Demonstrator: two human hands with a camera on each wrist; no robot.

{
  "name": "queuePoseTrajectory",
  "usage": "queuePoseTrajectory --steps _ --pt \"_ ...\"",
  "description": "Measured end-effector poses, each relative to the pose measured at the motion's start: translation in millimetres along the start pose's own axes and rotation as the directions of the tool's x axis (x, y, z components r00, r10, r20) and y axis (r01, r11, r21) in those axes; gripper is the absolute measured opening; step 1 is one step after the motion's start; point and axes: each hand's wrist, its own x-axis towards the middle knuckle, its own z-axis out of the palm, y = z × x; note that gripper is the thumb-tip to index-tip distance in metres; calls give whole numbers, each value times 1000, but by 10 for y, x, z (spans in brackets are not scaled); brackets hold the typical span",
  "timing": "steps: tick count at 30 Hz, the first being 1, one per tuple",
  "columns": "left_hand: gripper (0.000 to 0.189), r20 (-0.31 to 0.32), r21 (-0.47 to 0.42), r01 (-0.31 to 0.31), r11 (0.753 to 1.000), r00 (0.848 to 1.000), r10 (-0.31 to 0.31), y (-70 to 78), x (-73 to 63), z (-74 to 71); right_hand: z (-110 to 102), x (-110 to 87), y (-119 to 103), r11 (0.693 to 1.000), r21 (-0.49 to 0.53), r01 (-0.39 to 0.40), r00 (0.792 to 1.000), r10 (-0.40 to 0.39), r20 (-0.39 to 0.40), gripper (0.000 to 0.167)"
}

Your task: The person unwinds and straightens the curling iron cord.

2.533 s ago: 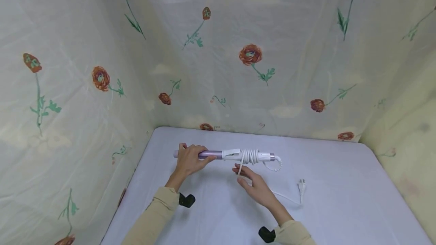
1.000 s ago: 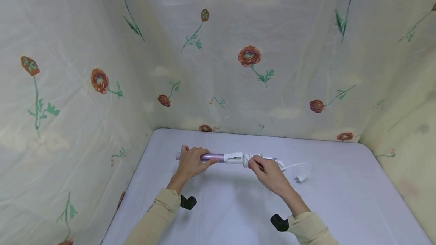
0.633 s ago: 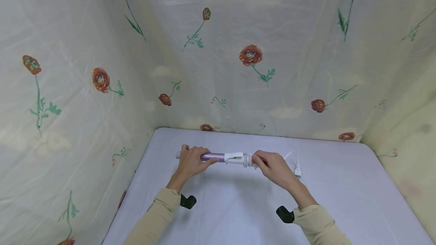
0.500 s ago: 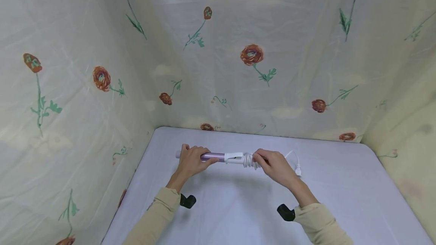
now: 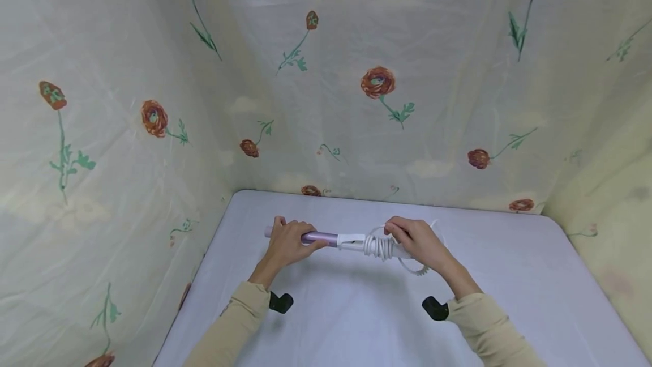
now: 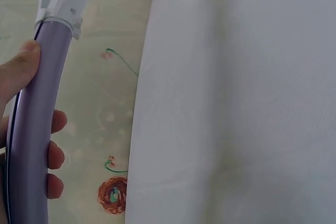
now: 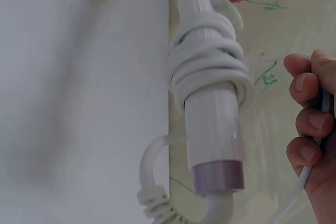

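A curling iron [image 5: 322, 238] is held level above the table, its lilac barrel to the left and its white handle [image 7: 212, 124] to the right. My left hand [image 5: 288, 242] grips the barrel, thumb on one side and fingertips [image 6: 56, 156] round the other. White cord [image 5: 378, 247] is coiled several times round the handle. From the coils a free length runs to my right hand [image 5: 416, 242], which pinches it with curled fingers, just behind and right of the handle. A ribbed cord sleeve [image 7: 157, 203] curves below the handle's lilac end cap [image 7: 219, 176]. The plug is hidden.
The table [image 5: 326, 321] has a white cover. Flower-printed cloth [image 5: 428, 129] hangs close behind its far edge and along both sides. A black camera mount sits at each wrist, at the left cuff [image 5: 281, 302] and the right cuff [image 5: 435, 308].
My right hand has gone from open below the handle to pinching the cord, circling the handle and now standing to its right. The plug has left view. My left hand keeps its hold.
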Motion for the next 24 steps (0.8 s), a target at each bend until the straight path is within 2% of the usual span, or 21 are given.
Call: queuePoseTrajectory --steps 10,17,24 --pt "45 25 -67 -22 997 999 24 -48 -26 -15 35 10 210 994 61 -94 995 92 30 22" --pt "44 34 -91 -25 996 999 28 -77 -32 -17 87 -10 342 985 117 -130 991 127 32 24" --pt "44 40 -104 -22 994 999 27 -113 -49 -9 70 -21 378 974 170 -151 986 136 94 23"
